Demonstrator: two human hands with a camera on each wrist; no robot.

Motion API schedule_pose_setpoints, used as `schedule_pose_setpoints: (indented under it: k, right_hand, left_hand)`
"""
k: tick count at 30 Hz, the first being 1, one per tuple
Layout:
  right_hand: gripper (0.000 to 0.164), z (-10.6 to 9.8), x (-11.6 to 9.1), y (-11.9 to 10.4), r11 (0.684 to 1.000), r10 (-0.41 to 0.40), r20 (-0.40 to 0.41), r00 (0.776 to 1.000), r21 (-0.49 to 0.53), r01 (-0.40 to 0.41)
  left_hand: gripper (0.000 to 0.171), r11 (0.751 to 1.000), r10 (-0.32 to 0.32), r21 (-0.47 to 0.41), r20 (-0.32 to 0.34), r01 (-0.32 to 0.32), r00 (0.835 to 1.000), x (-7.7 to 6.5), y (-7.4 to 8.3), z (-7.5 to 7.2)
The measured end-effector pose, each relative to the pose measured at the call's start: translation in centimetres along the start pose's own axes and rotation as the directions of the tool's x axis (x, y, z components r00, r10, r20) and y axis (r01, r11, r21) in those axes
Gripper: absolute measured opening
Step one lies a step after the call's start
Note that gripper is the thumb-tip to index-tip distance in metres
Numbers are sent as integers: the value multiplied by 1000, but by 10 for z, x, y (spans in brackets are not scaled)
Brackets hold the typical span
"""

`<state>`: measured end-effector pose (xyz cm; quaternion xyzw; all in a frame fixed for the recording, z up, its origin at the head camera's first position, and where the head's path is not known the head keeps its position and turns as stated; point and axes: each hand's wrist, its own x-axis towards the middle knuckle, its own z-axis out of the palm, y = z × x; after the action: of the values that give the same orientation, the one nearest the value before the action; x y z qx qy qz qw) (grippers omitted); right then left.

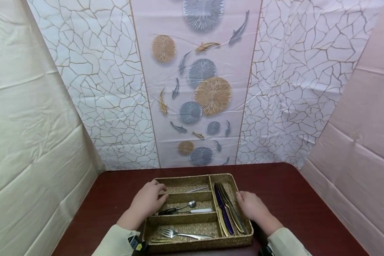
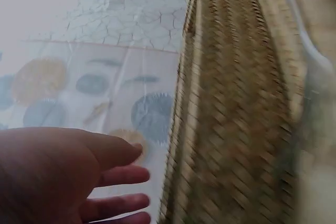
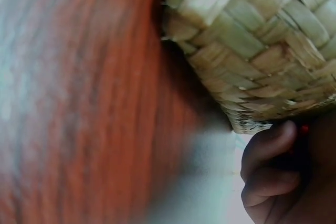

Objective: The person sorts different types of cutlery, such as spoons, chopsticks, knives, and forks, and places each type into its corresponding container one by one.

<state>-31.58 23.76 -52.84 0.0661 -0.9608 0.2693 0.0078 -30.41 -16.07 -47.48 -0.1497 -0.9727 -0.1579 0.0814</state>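
A woven cutlery tray [image 1: 200, 244] with several compartments sits on the table in front of me. At its left side is my left hand [image 1: 147, 201], fingers extended towards the back corner; the left wrist view has its fingertips beside the woven wall. My right hand [image 1: 252, 206] grips the tray's right side, its fingers curled near the corner in the right wrist view. Knives with gold and dark blue handles [image 1: 224, 211] fill the right compartment. The middle one holds a small spoon [image 1: 192, 204] and a white-handled utensil [image 1: 201, 211]. Up front lies a silver fork [image 1: 169, 233].
The dark red tabletop [image 1: 284, 192] surrounds the tray. A patterned cloth [image 1: 89, 89] hangs behind the table, with plain cloth on both sides. A thin silver utensil [image 1: 197, 189] lies in the tray's back compartment.
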Motion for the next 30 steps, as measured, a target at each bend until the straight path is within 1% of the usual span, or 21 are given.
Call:
schedule_pose_setpoints:
  k: [3, 8, 11, 14, 18, 21, 23, 25, 27, 30]
  right_hand:
    - [47, 2, 0, -3, 1000, -5, -3, 1000, 7, 5]
    - [47, 7, -3, -5, 1000, 2, 16, 1000, 7, -3]
    - [44, 8, -3, -7, 1000, 3, 24, 1000, 4, -4]
    - [42, 8, -2, -7, 1000, 0, 14, 1000, 1, 0]
    - [42, 8, -1, -7, 1000, -15, -15, 1000, -3, 15]
    - [40, 9, 0, -8, 1000, 2, -9, 1000, 8, -2]
    - [41, 9, 1, -8, 1000, 19, 8, 1000, 13, -19]
    - [46, 7, 0, -8, 1000, 18, 26, 999, 11, -18]
    - [48, 4, -1, -6, 1000, 5, 31, 1000, -15, -5]
    - [43, -2, -3, -3, 998, -15, 26, 1000, -65, 17]
  left_hand:
    - [31, 998, -56, -22, -20, 56, 998, -15, -13, 5]
    - [34, 986, -151, -71, -45, 148, 988, -40, -31, 17]
    - [39, 978, -192, -95, -46, 187, 980, -49, -39, 24]
    - [43, 967, -221, -139, -29, 215, 975, -55, -44, 31]
    - [45, 941, -262, -226, -14, 252, 965, -59, -48, 36]
    - [45, 928, -271, -270, -19, 256, 962, -58, -49, 36]
    - [46, 926, -267, -283, -23, 250, 963, -57, -49, 36]
    - [46, 925, -265, -286, -19, 249, 964, -56, -48, 37]
    - [46, 927, -262, -282, -14, 248, 965, -54, -48, 39]
    - [46, 935, -248, -261, 6, 241, 969, -50, -45, 39]
